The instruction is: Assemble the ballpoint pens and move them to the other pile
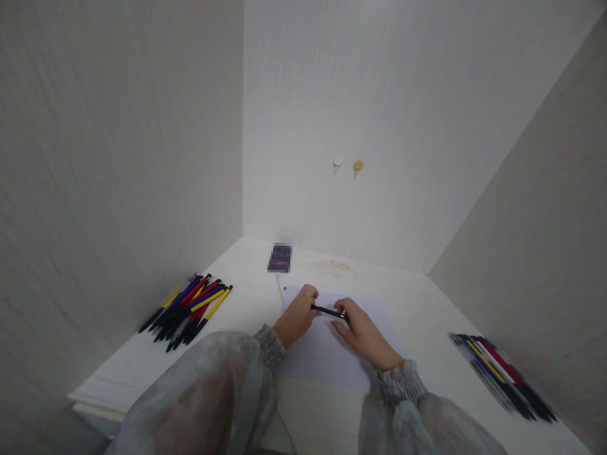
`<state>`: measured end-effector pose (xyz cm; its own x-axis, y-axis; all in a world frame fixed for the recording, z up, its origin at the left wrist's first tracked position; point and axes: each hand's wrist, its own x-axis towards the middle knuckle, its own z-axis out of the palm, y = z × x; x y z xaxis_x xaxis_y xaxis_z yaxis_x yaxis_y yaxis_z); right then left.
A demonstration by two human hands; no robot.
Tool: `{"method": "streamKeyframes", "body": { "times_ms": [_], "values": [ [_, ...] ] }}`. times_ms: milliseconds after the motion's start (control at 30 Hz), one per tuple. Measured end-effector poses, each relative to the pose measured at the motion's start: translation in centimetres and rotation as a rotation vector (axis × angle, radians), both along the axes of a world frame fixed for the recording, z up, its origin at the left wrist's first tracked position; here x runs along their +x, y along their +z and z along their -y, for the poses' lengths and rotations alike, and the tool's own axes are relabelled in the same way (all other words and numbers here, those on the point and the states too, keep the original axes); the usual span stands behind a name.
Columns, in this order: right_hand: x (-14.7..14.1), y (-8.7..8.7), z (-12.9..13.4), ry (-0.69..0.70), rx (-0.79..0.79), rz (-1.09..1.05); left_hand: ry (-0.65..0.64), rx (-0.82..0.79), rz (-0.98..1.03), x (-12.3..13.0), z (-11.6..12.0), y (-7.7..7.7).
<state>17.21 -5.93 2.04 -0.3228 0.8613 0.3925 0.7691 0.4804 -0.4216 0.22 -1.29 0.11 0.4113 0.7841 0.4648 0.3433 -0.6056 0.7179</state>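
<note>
A black pen is held level between my two hands, above a white sheet of paper. My left hand grips its left end, with a ring on one finger. Around the right end are the bent fingers of my right hand, closed on it. To the left lies a loose pile of pens with black, yellow, red and blue barrels. On the right, more pens lie side by side in a slanting row.
A dark phone-like object, pixelated, lies at the back of the white table with a cable running from it. Two small hooks, one white and one yellow, are on the back wall. Walls stand close on both sides.
</note>
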Motion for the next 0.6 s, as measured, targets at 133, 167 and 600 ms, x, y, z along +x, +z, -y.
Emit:
{"method": "streamKeyframes", "body": {
  "times_ms": [133,167,600],
  "values": [
    [0.30,-0.01,-0.26,0.039,0.007,-0.038,-0.004,-0.026,-0.006,-0.11,0.02,-0.07],
    [0.32,-0.06,-0.35,0.035,-0.007,-0.033,-0.003,-0.034,-0.010,-0.14,0.04,-0.08],
    [-0.01,0.50,0.04,0.041,-0.009,-0.094,-0.022,0.017,-0.042,-0.16,-0.11,-0.44]
  ]
}}
